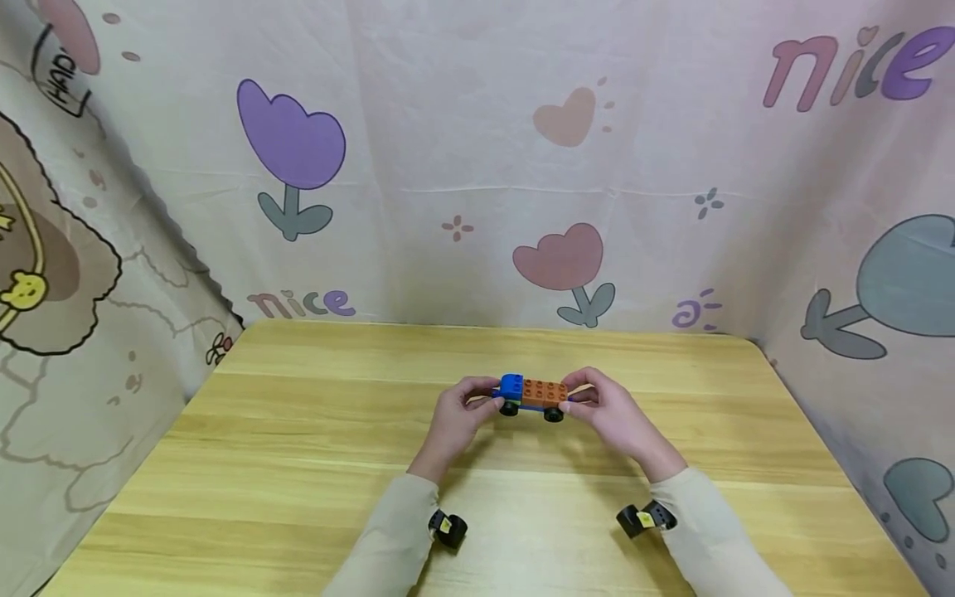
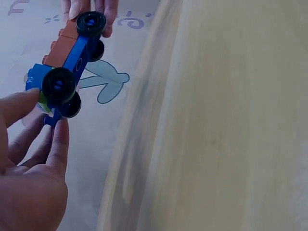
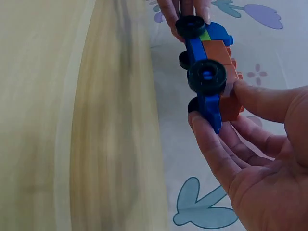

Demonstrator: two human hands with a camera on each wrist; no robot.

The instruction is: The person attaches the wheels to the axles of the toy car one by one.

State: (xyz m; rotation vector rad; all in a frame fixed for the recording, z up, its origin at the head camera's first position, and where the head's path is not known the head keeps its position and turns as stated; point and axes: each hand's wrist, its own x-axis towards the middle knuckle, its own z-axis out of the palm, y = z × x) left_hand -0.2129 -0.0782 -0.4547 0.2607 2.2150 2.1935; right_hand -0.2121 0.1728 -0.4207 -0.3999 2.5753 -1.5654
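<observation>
A toy truck (image 1: 545, 391) built of blocks is held up over the table, its blue cab to the left and orange studded bricks (image 3: 216, 53) behind it. Black wheels (image 2: 58, 85) sit along a blue base, and a bit of green shows near the cab. At the cab end, my left hand (image 1: 457, 416) grips the truck between thumb and fingers. My right hand (image 1: 618, 414) pinches the rear end, thumb on the orange brick and fingertips by the blue tab (image 3: 211, 113) of the base.
The wooden table (image 1: 246, 464) reaches back to a printed curtain (image 1: 418, 149), which also hangs at both sides. A small black camera (image 1: 449, 531) is strapped at the left wrist, another camera (image 1: 640, 521) at the right.
</observation>
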